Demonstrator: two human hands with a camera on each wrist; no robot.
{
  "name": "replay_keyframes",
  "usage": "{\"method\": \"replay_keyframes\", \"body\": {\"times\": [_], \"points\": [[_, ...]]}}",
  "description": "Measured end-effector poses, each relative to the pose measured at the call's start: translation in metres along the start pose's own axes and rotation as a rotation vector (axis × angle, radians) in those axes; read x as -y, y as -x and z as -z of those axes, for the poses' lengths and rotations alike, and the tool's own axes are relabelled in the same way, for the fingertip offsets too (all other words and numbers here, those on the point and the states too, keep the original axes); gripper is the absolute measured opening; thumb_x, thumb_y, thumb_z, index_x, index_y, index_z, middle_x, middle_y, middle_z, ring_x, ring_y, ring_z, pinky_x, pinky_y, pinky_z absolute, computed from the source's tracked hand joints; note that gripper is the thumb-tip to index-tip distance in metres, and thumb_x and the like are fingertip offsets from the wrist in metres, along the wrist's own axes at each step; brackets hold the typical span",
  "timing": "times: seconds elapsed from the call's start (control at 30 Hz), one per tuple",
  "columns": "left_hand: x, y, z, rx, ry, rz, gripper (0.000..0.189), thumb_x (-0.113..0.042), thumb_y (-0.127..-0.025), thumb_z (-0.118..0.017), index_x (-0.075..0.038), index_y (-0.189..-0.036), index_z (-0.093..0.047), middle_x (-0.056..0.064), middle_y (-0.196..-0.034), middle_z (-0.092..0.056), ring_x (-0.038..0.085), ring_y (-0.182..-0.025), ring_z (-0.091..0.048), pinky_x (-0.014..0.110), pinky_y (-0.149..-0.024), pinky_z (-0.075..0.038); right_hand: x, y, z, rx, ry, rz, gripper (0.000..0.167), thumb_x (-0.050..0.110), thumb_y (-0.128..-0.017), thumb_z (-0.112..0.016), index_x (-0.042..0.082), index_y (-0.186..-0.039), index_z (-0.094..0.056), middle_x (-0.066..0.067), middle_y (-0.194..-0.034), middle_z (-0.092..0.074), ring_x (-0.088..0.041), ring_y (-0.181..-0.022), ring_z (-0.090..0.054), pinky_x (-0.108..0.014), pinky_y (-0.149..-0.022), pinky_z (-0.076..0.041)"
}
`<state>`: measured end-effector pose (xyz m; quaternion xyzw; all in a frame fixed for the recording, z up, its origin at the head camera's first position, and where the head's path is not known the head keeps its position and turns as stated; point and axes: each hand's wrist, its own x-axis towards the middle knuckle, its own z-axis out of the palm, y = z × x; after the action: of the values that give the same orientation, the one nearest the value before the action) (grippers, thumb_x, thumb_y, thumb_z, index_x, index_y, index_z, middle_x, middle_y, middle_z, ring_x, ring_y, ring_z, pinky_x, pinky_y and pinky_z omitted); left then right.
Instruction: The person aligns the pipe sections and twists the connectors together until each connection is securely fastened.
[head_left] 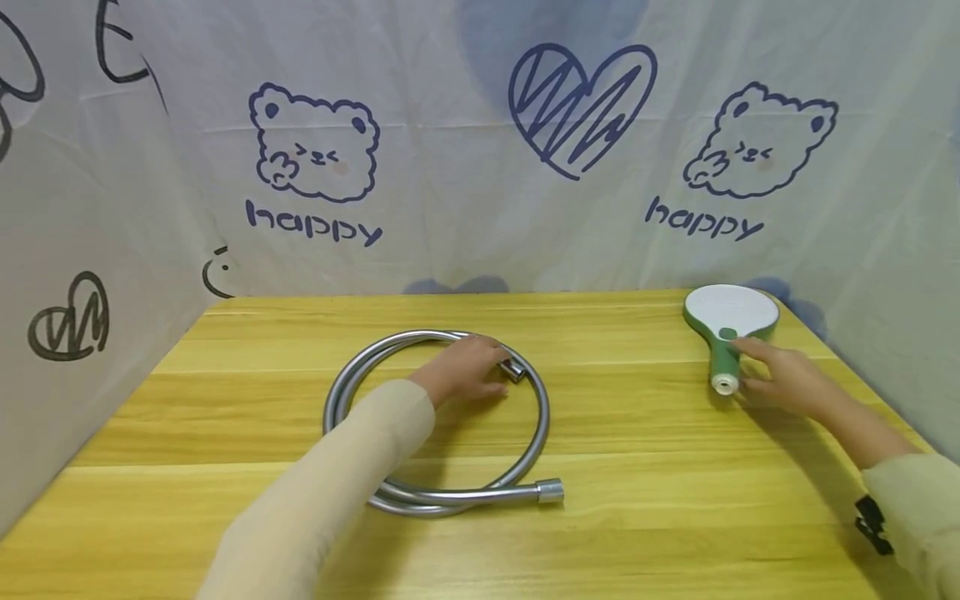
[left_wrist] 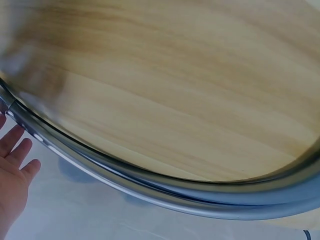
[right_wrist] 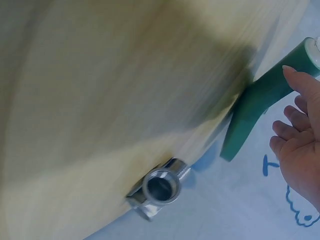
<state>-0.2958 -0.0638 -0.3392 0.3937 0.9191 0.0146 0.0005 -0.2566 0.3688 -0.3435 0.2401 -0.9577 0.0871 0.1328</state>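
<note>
A coiled silver shower hose (head_left: 542,417) lies left of the middle of the wooden table, one end fitting (head_left: 550,491) pointing right at the front. My left hand (head_left: 468,367) reaches over the coil's far side, beside the other end fitting (head_left: 513,369). In the left wrist view its fingers (left_wrist: 17,150) are spread loosely by the hose (left_wrist: 150,185); the thumb is hidden. At the far right lies a green and white shower head (head_left: 731,310), face up. My right hand (head_left: 791,379) has its thumb at the green handle (right_wrist: 280,75), the other fingers loosely bent beside it.
A hollow chrome fitting (right_wrist: 162,187) sits near the table edge in the right wrist view. Something small and black (head_left: 873,525) shows beside the right sleeve. White curtains (head_left: 450,167) with blue drawings hang behind and beside the table (head_left: 637,542).
</note>
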Motion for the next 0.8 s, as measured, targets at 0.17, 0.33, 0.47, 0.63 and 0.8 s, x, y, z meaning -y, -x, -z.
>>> {"method": "replay_keyframes", "body": {"times": [0.17,0.33,0.47,0.63,0.8], "points": [[0.002,-0.004,0.0,-0.024,0.032,-0.022,0.033,-0.026,-0.083,-0.068,-0.005,-0.108,-0.063,0.011,-0.106,-0.065,0.026,-0.101,-0.061,0.038,-0.093,-0.046,0.007,-0.01,-0.001,0.046,-0.007,0.023,0.047,-0.001,-0.073,-0.07,-0.012,-0.115,-0.052,-0.04,-0.116,-0.051,-0.055,-0.097,-0.054,-0.058,-0.077,-0.047],[0.001,-0.007,0.001,-0.004,0.074,0.007,0.027,-0.022,-0.083,-0.069,-0.006,-0.105,-0.064,0.009,-0.103,-0.066,0.024,-0.098,-0.061,0.036,-0.09,-0.048,0.012,-0.018,-0.001,0.107,-0.017,0.027,0.045,-0.003,-0.075,-0.067,-0.014,-0.116,-0.052,-0.04,-0.12,-0.047,-0.057,-0.105,-0.048,-0.06,-0.082,-0.044],[0.0,-0.009,0.003,0.01,0.081,0.037,0.024,-0.02,-0.083,-0.069,-0.007,-0.103,-0.066,0.009,-0.101,-0.065,0.024,-0.096,-0.061,0.037,-0.088,-0.048,0.013,-0.023,-0.001,0.132,0.008,0.032,0.045,-0.005,-0.073,-0.068,-0.014,-0.115,-0.054,-0.041,-0.12,-0.048,-0.059,-0.105,-0.046,-0.061,-0.082,-0.044],[-0.003,-0.014,0.004,0.016,0.069,0.074,0.019,-0.018,-0.082,-0.071,-0.008,-0.097,-0.067,0.009,-0.098,-0.064,0.024,-0.093,-0.061,0.036,-0.084,-0.05,0.011,-0.029,-0.002,0.145,0.034,0.047,0.044,-0.007,-0.072,-0.069,-0.014,-0.113,-0.056,-0.039,-0.12,-0.05,-0.057,-0.104,-0.049,-0.059,-0.083,-0.044],[-0.005,-0.019,0.002,0.023,0.017,0.087,0.016,-0.014,-0.082,-0.071,-0.008,-0.096,-0.068,0.01,-0.098,-0.065,0.025,-0.093,-0.061,0.037,-0.083,-0.05,0.008,-0.034,-0.007,0.133,0.053,0.073,0.043,-0.004,-0.072,-0.071,-0.014,-0.111,-0.058,-0.037,-0.117,-0.053,-0.053,-0.101,-0.053,-0.057,-0.083,-0.045]]}}
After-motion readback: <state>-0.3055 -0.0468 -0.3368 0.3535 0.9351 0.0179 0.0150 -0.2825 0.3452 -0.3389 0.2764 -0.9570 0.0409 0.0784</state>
